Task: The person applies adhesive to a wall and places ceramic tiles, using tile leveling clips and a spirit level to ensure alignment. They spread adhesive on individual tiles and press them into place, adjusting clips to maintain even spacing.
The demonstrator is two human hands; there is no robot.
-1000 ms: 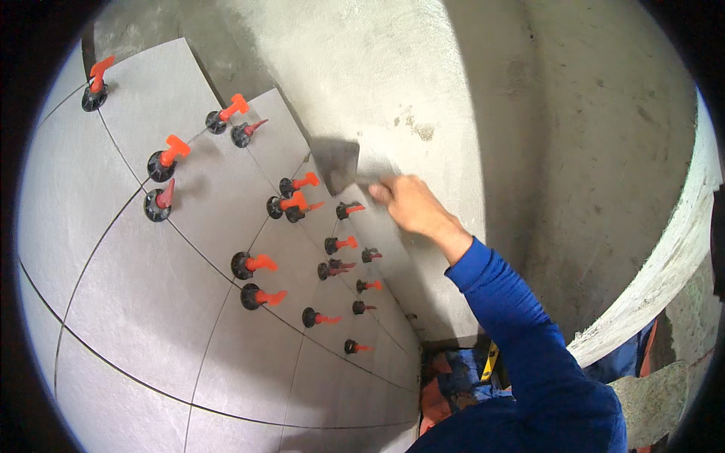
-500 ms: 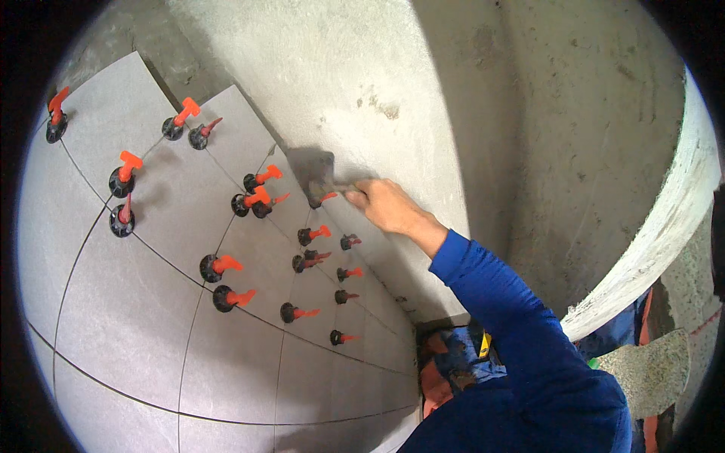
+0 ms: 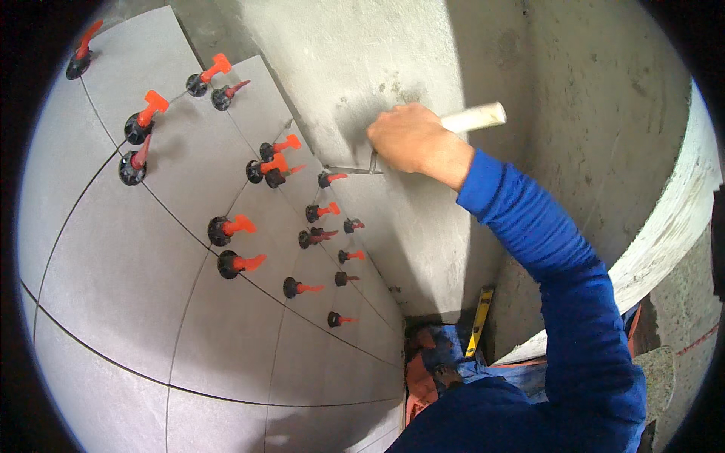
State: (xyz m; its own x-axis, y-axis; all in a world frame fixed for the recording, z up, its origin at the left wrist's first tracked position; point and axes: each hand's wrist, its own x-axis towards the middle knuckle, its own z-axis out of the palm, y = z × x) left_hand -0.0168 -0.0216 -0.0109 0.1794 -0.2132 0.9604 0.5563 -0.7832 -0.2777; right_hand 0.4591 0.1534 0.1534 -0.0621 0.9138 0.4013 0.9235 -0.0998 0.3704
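My right hand (image 3: pixel 414 142) is closed around a trowel with a pale, round handle (image 3: pixel 476 118). The trowel's thin metal blade (image 3: pixel 351 170) shows edge-on, its tip close to the edge of the grey wall tiles (image 3: pixel 189 317). The bare plastered wall (image 3: pixel 362 45) lies behind the hand; whether the blade touches it I cannot tell. Just below the blade tip, a black tile-levelling clip with a red handle (image 3: pixel 332 178) sits at the tile edge. My left hand is out of view.
Several more levelling clips with orange-red handles (image 3: pixel 234 264) stick out from the tile joints. A yellow spirit level (image 3: pixel 479 321) leans in the corner below, beside blue sheeting (image 3: pixel 445 355). A curved concrete surface (image 3: pixel 604 151) rises at right.
My right hand has turned and moved up and right from the tile edge. The trowel's blade now shows edge-on and its handle has come into sight. The whole view has shifted slightly.
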